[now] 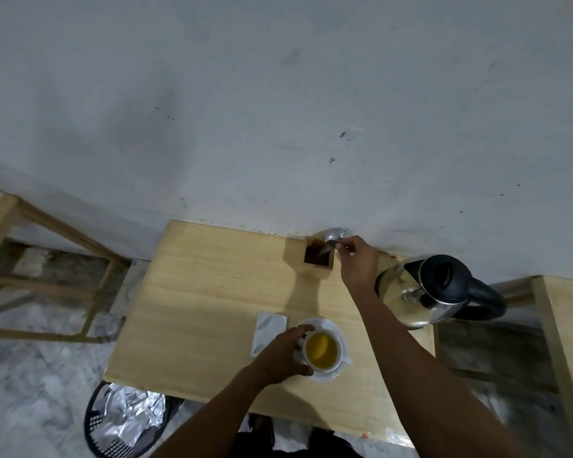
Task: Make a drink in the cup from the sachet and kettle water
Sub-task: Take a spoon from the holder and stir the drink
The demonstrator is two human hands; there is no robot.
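A white cup (323, 352) of yellow liquid stands on a white saucer (337, 328) near the front of the wooden table (205, 292). My left hand (283, 355) grips the cup's left side. A silver sachet (269, 328) lies flat just left of the saucer. My right hand (356, 259) reaches to the back of the table and pinches a metal spoon (333, 238) that sticks out of a wooden cutlery holder (318, 259). A steel kettle (434, 289) with a black lid and handle stands at the table's right side.
The table's back edge meets a white wall. A black basket (126, 421) with several crumpled silver sachets sits on the floor at front left. A wooden frame (47, 259) stands at left; another wooden table (566, 342) is at the right edge.
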